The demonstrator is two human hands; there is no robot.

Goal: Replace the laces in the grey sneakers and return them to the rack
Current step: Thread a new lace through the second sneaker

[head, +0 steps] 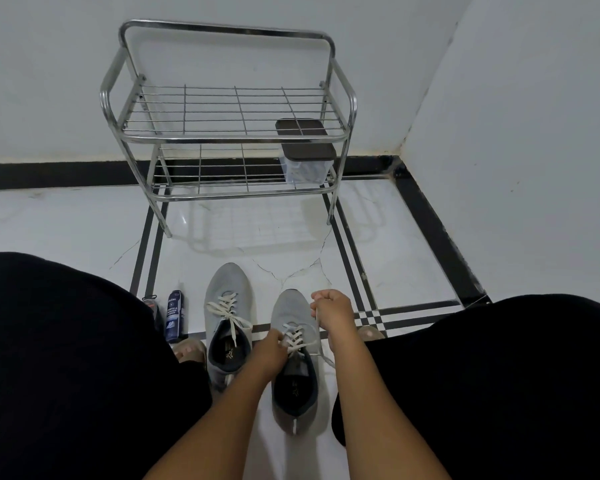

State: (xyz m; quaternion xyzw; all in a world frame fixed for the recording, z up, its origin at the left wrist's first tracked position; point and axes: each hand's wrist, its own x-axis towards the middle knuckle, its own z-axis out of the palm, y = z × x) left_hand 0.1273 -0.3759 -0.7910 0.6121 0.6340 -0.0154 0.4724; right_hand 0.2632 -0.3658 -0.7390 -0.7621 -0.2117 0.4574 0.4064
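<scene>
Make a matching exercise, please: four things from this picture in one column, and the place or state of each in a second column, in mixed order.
Things:
1. right sneaker
2. left sneaker
3. lidded container
4. spray can

Places or states:
a. on the lower shelf of the metal rack
b. upright on the floor, left of both shoes
c. untouched, lace ends lying loose
d. lace pulled by the right hand, left hand at the eyelets

Pairs: 1-d, 2-c, 3-a, 4-b
</scene>
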